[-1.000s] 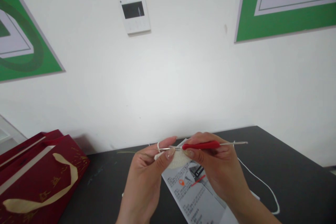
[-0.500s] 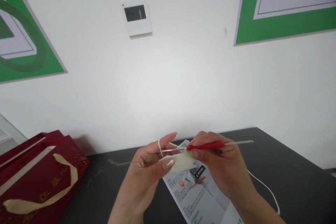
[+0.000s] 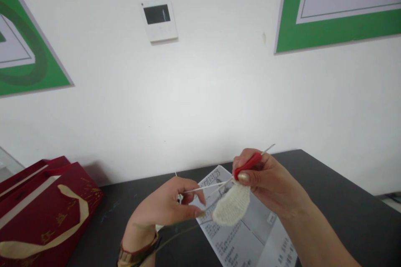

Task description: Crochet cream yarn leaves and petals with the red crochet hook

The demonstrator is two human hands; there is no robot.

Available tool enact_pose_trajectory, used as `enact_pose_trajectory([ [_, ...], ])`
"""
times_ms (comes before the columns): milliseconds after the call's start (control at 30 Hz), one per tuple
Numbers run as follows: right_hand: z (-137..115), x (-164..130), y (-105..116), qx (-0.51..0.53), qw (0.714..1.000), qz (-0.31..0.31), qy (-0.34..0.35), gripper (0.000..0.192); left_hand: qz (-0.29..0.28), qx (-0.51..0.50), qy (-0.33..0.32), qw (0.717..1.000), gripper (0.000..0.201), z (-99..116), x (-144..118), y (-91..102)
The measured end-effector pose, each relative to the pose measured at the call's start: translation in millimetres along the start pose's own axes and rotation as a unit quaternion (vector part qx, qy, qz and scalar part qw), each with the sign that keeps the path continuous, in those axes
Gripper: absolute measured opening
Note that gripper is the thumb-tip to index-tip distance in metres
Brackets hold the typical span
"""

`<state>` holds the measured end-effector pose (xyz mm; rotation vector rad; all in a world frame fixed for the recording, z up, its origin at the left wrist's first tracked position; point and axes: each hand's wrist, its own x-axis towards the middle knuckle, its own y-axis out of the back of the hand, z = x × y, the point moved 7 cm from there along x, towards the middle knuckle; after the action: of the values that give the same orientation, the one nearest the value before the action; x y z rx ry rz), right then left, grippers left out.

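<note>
My right hand (image 3: 263,179) grips a crochet hook (image 3: 249,164) by its red handle, its thin rear end pointing up to the right. A cream knitted piece (image 3: 233,205) hangs from the same fingers, its top edge pinched near the thumb. White yarn (image 3: 206,186) runs from there to my left hand (image 3: 172,202), whose curled fingers hold it with thumb and index finger apart. The hook's front tip is hard to make out. A thin dull strand (image 3: 178,233) stretches from the piece past my left wrist.
Below the hands a printed sheet (image 3: 232,246) lies on the dark table (image 3: 338,217). Dark red gift bags (image 3: 72,200) with a cream ribbon stand at the left. Behind rises a white wall (image 3: 213,91) with a small panel (image 3: 159,21) and green-bordered posters (image 3: 326,37).
My left hand has let go of the knitted piece and moved left and down, drawing the yarn out. The piece now hangs from my right hand, with the hook tilted more steeply.
</note>
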<state>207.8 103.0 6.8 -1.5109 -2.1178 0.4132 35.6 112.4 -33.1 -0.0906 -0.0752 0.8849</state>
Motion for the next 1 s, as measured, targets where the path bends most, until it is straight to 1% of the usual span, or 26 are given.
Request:
enact_pose_trajectory([
  [33, -0.7, -0.2, -0.6, 0.0, 1.0, 0.003, 0.003, 0.016, 0.003, -0.016, -0.009, 1.0, 0.015, -0.9, 2.0, -0.2],
  [100, -1.8, -0.9, -1.8, 0.001, 1.0, 0.01, 0.011, 0.017, 0.009, -0.073, -0.043, 0.996, 0.048, -0.5, 7.0, -1.7],
  [133, -2.0, -1.3, -2.4, 0.001, 1.0, 0.011, 0.015, 0.017, 0.014, -0.109, -0.066, 0.992, 0.057, 0.8, 9.5, -2.7],
  [167, -1.8, -1.8, -3.0, 0.002, 1.0, 0.012, 0.018, 0.017, 0.022, -0.144, -0.088, 0.985, 0.06, 2.6, 11.8, -3.5],
  [200, -1.4, -2.2, -3.5, 0.001, 1.0, 0.011, 0.022, 0.017, 0.03, -0.176, -0.107, 0.978, 0.057, 4.5, 13.8, -4.5],
  [267, -0.1, -2.5, -3.5, -0.005, 0.999, 0.011, 0.029, 0.016, 0.044, -0.22, -0.127, 0.966, 0.033, 7.7, 16.5, -7.7],
  [300, 0.5, -2.3, -3.0, -0.008, 0.999, 0.013, 0.033, 0.016, 0.047, -0.233, -0.128, 0.963, 0.025, 8.8, 17.3, -10.2],
  [333, 0.9, -2.1, -2.0, -0.011, 0.999, 0.018, 0.038, 0.016, 0.05, -0.24, -0.126, 0.961, 0.036, 9.7, 17.6, -12.9],
  [367, 1.1, -1.7, -0.8, -0.014, 0.999, 0.025, 0.043, 0.016, 0.055, -0.238, -0.126, 0.962, 0.053, 10.5, 17.6, -15.5],
  [433, 1.5, -0.9, 1.4, -0.023, 0.998, 0.04, 0.052, 0.016, 0.07, -0.208, -0.132, 0.967, 0.077, 11.7, 16.9, -20.2],
  [500, 2.4, -0.2, 1.7, -0.024, 0.997, 0.051, 0.06, 0.016, 0.086, -0.157, -0.151, 0.972, 0.091, 13.9, 15.4, -25.4],
  [567, 3.8, 0.1, 0.4, -0.017, 0.996, 0.058, 0.072, 0.016, 0.085, -0.122, -0.17, 0.974, 0.104, 16.9, 13.5, -32.9],
  [667, 2.4, -1.5, -2.7, -0.027, 0.989, 0.075, 0.124, 0.016, 0.071, -0.128, -0.196, 0.97, 0.118, 24.5, 8.3, -43.5],
  [733, -0.3, -4.6, -6.8, -0.064, 0.98, 0.08, 0.172, 0.015, 0.079, -0.152, -0.199, 0.965, 0.122, 29.3, 3.9, -46.2],
  [767, -1.6, -6.7, -9.2, -0.085, 0.974, 0.08, 0.196, 0.014, 0.094, -0.162, -0.194, 0.963, 0.122, 30.5, 1.8, -45.9],
  [833, -3.4, -11.3, -14.2, -0.123, 0.96, 0.079, 0.239, 0.014, 0.148, -0.167, -0.173, 0.959, 0.119, 30.4, -2.1, -42.6],
  [900, -4.3, -15.8, -18.8, -0.151, 0.946, 0.073, 0.276, 0.017, 0.208, -0.161, -0.157, 0.952, 0.112, 29.7, -6.0, -39.1],
  [933, -4.5, -17.6, -20.9, -0.161, 0.94, 0.069, 0.292, 0.019, 0.231, -0.16, -0.154, 0.947, 0.107, 29.6, -7.4, -38.4],
  [1000, -3.2, -18.8, -23.0, -0.164, 0.936, 0.06, 0.304, 0.021, 0.257, -0.166, -0.159, 0.939, 0.102, 30.2, -9.1, -38.8],
])
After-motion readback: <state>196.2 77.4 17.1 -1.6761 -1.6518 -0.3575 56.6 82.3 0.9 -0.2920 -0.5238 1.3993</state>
